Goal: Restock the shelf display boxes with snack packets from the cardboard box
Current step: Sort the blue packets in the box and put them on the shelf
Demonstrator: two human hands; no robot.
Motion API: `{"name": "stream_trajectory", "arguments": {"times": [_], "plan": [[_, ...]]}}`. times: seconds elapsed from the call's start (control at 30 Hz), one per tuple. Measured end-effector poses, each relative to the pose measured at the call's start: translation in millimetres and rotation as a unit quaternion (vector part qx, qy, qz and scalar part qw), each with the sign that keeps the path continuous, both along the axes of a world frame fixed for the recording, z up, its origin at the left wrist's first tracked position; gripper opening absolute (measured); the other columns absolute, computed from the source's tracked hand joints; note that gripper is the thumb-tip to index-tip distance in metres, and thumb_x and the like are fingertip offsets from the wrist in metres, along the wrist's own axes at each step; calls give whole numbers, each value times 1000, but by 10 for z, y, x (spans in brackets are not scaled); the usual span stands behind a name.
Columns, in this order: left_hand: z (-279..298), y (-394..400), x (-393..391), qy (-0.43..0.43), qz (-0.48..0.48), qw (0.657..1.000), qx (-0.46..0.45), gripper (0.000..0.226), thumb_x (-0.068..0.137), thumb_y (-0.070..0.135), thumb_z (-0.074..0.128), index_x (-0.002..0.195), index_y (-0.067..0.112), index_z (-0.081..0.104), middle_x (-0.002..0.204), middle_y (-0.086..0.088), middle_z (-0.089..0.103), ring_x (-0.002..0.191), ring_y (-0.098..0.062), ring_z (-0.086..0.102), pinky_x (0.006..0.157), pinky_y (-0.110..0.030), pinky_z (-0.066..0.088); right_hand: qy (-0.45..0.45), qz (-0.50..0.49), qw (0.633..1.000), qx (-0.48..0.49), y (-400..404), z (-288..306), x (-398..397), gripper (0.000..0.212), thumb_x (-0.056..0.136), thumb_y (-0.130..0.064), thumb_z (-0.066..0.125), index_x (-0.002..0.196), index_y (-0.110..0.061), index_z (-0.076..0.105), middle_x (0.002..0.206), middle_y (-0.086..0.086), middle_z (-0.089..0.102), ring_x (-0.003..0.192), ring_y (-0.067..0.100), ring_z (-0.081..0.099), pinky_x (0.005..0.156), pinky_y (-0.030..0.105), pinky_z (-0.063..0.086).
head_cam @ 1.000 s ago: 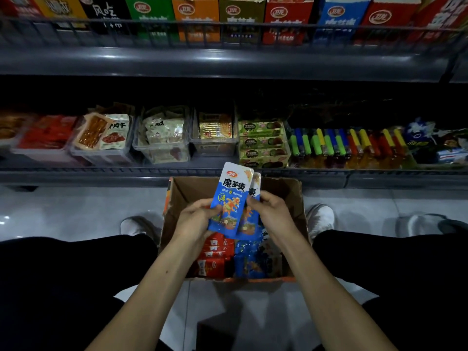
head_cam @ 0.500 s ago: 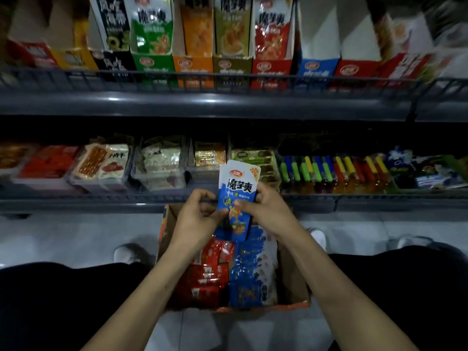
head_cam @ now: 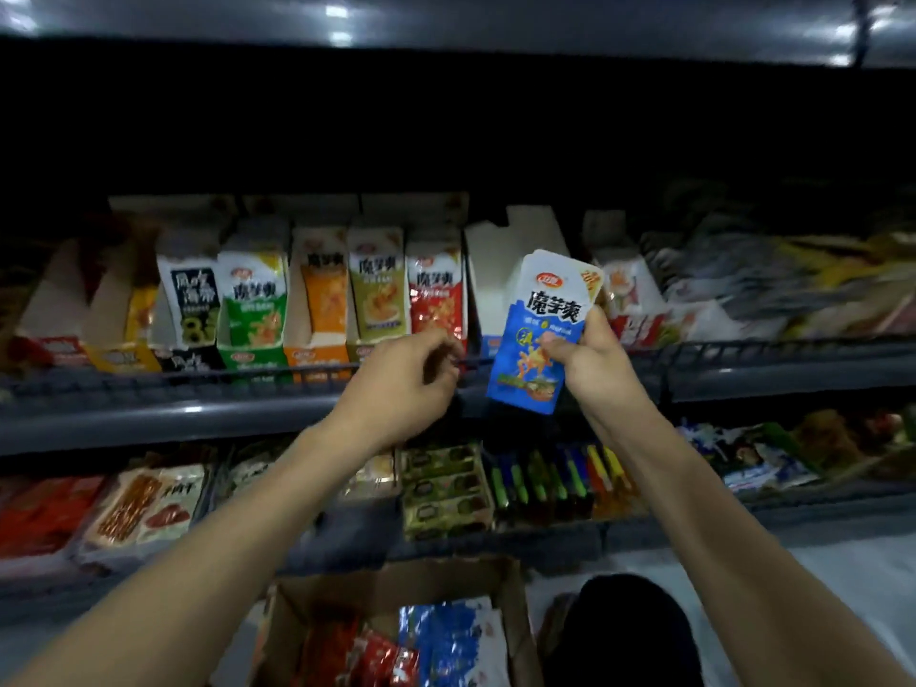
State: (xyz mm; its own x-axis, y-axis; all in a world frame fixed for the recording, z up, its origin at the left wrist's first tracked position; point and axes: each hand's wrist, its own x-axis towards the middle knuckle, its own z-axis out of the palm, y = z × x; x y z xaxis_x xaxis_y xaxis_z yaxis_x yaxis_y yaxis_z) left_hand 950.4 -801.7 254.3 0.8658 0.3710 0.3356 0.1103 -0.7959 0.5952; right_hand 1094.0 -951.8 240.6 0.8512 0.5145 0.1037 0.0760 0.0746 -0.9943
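The blue packets (head_cam: 538,339), right of frame centre, had risen from the cardboard box (head_cam: 391,587) to the empty blue display box (head_cam: 495,290). The right hand (head_cam: 595,359) pinched them; the left hand (head_cam: 401,384) had released, fingers curled, holding nothing. Insertion appeared imminent.

I see a dark metal middle shelf (head_cam: 148,414) with a wire front rail, carrying a row of upright display boxes: black-and-white (head_cam: 191,309), green (head_cam: 255,314), orange (head_cam: 322,309), olive (head_cam: 376,295), red (head_cam: 436,300), then a nearly empty blue-based box (head_cam: 493,270). The lower shelf (head_cam: 545,540) holds clear tubs of snacks (head_cam: 143,513), stacked green packs (head_cam: 446,493) and coloured tubes (head_cam: 555,478). On the pale floor (head_cam: 842,577) stands the cardboard box (head_cam: 396,582).
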Motion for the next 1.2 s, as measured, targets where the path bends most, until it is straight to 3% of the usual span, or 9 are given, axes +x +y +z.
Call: {"name": "stream_trajectory", "arguments": {"times": [0.07,0.2,0.37,0.53,0.67,0.73,0.87,1.03,1.2], "plan": [[178,52,321,69,-3,991,110,32,85,22,56,116,28,56,95,1,65,89,-21,62,72,-31,52,-4,-13,1000,1,43,172,206,25,98,-4,51,115,-22,48,103,-5,68,87,10,70,74,33,57],[382,107,798,253,16,924,285,66,79,26,58,141,32,37,122,-9,60,108,-30,58,80,-36,52,-28,-37,999,-2,178,371,488,21,96,-7,52,105,-26,49,100,-4,68,86,13,70,78,42,59],[419,137,991,353,2,903,243,60,75,34,60,133,31,47,120,-3,61,100,-25,59,79,-33,53,-99,-38,994,-11,358,517,624,24,95,-6,56,99,-29,51,100,-6,68,87,7,68,72,31,58],[407,209,979,420,-39,888,181,50,81,32,64,129,29,53,122,1,57,102,-22,55,84,-35,51,-116,-39,992,-23,624,598,754,24,96,-5,55,114,-20,51,98,-3,66,84,8,67,62,20,54],[249,279,909,384,-67,916,97,52,80,29,69,129,30,49,117,1,57,97,-18,53,78,-28,45,-140,-42,985,-92,888,574,800,27,97,-14,54,124,-14,48,104,4,63,82,12,66,59,26,56],[165,281,875,369,-75,922,93,56,82,27,68,133,28,45,121,-2,57,98,-18,51,77,-25,42,-153,-33,981,-111,988,543,801,22,98,-13,52,120,-11,50,101,3,63,74,7,62,51,16,53],[60,271,863,355,-73,926,108,73,81,30,70,144,25,33,135,-6,51,116,-25,52,93,-31,48,-157,-32,980,-122,1055,498,850,21,98,-9,52,119,-5,52,94,5,60,65,7,59,41,9,46],[3,312,869,356,-70,925,112,72,80,32,70,142,27,33,133,-6,53,115,-26,53,95,-38,50,-187,-20,970,-151,1099,510,962,31,93,-6,60,123,-7,57,113,9,65,102,25,65,65,28,56],[-17,316,881,351,-71,925,131,69,81,35,69,140,27,34,128,-5,55,112,-25,53,93,-36,49,-225,14,939,-258,1115,598,1048,27,86,-3,67,112,-5,62,108,4,62,100,17,61,75,26,48]]}}
